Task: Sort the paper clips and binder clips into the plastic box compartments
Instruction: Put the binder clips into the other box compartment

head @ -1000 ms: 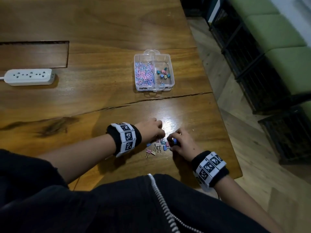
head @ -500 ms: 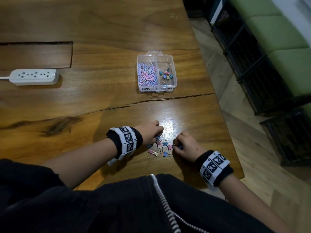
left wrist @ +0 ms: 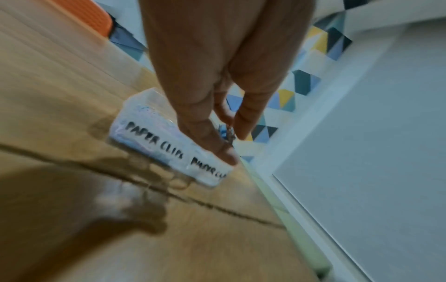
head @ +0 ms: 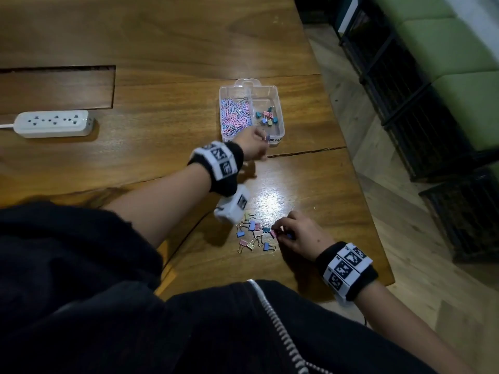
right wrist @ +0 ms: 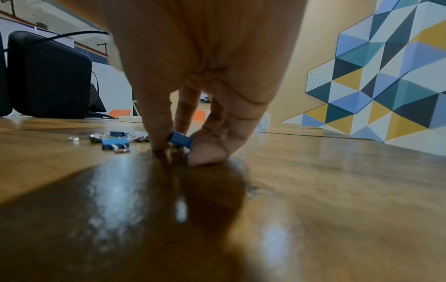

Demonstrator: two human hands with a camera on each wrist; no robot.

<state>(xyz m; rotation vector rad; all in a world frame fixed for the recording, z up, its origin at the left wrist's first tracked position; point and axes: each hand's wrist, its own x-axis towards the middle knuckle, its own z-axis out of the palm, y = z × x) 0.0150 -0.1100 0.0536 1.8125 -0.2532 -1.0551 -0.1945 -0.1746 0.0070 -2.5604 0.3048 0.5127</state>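
A clear plastic box (head: 279, 109) stands mid-table, with pink and blue paper clips (head: 235, 117) in its left compartment and a few binder clips (head: 266, 117) in its right one. My left hand (head: 263, 140) hovers at the box's near edge and pinches a small binder clip (left wrist: 229, 133) between thumb and fingers; the wrist view is blurred. Several loose binder clips (head: 253, 236) lie near the table's front edge. My right hand (head: 282, 233) rests beside that pile, fingertips on the wood, pinching a blue binder clip (right wrist: 181, 140).
A white power strip (head: 54, 123) lies at the left. A dark crack (head: 305, 152) runs across the wooden table (head: 162, 44) just in front of the box. The table's right edge drops to the floor, where black crates (head: 405, 103) stand.
My left hand left the pile and travelled forward to the box with a binder clip. My right hand stayed at the pile, still holding the blue clip.
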